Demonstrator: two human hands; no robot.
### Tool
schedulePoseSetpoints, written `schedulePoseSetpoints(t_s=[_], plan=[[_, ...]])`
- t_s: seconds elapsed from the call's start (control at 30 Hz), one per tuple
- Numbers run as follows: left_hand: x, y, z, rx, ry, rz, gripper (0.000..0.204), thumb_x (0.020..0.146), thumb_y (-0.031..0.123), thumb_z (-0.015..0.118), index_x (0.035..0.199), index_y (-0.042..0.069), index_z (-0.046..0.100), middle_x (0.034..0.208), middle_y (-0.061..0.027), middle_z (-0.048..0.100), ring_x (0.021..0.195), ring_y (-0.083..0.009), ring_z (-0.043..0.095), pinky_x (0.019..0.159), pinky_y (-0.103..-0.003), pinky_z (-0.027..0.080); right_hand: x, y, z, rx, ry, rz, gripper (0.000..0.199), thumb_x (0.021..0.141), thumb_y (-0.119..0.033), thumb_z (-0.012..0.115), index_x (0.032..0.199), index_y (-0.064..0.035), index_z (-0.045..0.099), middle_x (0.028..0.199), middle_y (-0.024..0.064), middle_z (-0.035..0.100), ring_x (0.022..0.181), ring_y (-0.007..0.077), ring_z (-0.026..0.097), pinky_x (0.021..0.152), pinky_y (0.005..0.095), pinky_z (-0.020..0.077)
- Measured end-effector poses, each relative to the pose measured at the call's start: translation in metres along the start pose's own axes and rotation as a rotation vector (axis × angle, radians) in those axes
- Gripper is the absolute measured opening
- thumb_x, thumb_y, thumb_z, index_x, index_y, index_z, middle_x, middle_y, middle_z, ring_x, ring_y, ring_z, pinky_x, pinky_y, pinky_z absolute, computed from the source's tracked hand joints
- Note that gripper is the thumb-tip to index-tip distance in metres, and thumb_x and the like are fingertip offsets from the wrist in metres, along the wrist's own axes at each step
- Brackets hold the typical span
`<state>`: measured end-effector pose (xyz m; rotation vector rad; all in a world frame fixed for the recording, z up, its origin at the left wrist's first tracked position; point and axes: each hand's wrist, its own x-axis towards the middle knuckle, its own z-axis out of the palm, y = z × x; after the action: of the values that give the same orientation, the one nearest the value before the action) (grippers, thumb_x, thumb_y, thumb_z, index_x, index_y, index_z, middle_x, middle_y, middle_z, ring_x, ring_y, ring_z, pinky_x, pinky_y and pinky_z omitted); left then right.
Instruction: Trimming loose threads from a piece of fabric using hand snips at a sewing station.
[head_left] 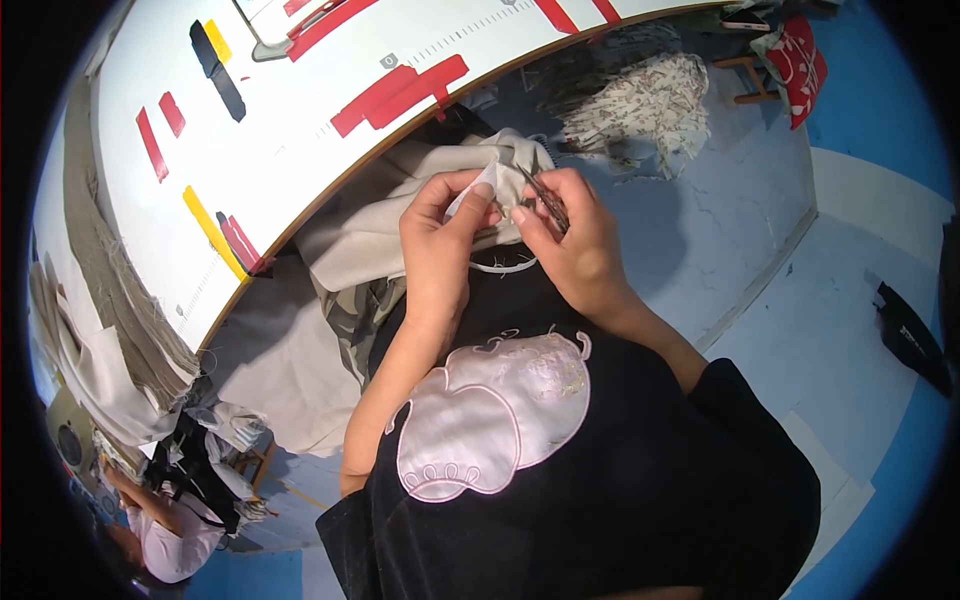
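A beige cloth (365,220) lies bunched over my lap and against the table's edge. Fingers and thumb of my left hand (438,232) are closed on a gathered part of it, where a white pointed piece (487,177) sticks up between them. My right hand (578,245) is closed around small dark thread snips (545,196), their tips pointing up and left beside the pinched fabric. The two hands are close together, and the exact spot at the blades is partly hidden by fingers. Under the beige cloth, a camouflage-patterned fabric (365,325) shows.
A white table (290,130) with red, yellow and black tape strips curves past my left. Grey-brown cloth (115,300) hangs over its far left end. Patterned fabric (650,110) is heaped beyond my right hand. Another person (170,530) sits at lower left; a dark object (912,335) lies on the floor.
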<state>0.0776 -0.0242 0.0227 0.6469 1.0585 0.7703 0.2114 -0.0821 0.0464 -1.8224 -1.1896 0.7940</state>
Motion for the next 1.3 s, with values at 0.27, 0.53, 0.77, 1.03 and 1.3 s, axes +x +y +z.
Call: schedulePoseSetpoints(t_s=[0.27,0.53,0.77,1.03,1.3], plan=[[0.001,0.001,-0.005,0.132,-0.029,0.061,0.015,0.09,0.001,0.067,0.105,-0.001,0.067,0.093,-0.0047,0.069,0.079,-0.0092,0.062,0.076,-0.023,0.052,0.016,0.02,0.009,-0.089,-0.005,-0.163,0.018,0.083,-0.002,0.072,0.096,0.0006,0.059,0.083,0.0106,0.062,0.068,0.0179,0.06,0.063,0.0305,0.0493],[0.01,0.001,-0.009,0.229,-0.061,0.079,0.016,0.09,0.003,0.066,0.105,-0.001,0.065,0.089,-0.0031,0.067,0.078,-0.0085,0.059,0.074,-0.023,0.048,0.028,0.028,0.0,-0.124,-0.051,-0.176,0.022,0.086,-0.005,0.068,0.104,0.0015,0.056,0.09,0.018,0.064,0.076,0.0336,0.066,0.069,0.0386,0.0522],[0.012,0.004,-0.003,0.134,-0.058,0.041,0.016,0.09,0.003,0.066,0.105,-0.001,0.065,0.088,-0.0033,0.066,0.078,-0.0089,0.059,0.075,-0.023,0.048,-0.004,0.0,-0.009,-0.037,-0.1,-0.132,0.017,0.095,-0.005,0.058,0.111,0.0014,0.055,0.081,0.0133,0.064,0.07,0.0245,0.063,0.065,0.0353,0.0492],[0.008,0.009,0.001,0.112,-0.025,0.032,0.016,0.09,0.002,0.066,0.105,-0.001,0.065,0.089,-0.0036,0.067,0.079,-0.0089,0.059,0.076,-0.023,0.048,-0.008,0.009,-0.004,-0.101,-0.163,-0.078,0.016,0.094,-0.003,0.057,0.109,0.0008,0.055,0.084,0.0185,0.064,0.074,0.034,0.064,0.066,0.0386,0.0491],[0.009,0.006,-0.002,0.094,-0.038,0.006,0.017,0.09,0.003,0.065,0.106,-0.001,0.065,0.09,-0.0041,0.067,0.079,-0.0085,0.058,0.075,-0.022,0.047,-0.008,0.009,-0.002,-0.108,-0.128,-0.105,0.019,0.094,-0.004,0.058,0.112,0.0005,0.055,0.088,0.0207,0.064,0.077,0.0367,0.064,0.068,0.0402,0.0495]])
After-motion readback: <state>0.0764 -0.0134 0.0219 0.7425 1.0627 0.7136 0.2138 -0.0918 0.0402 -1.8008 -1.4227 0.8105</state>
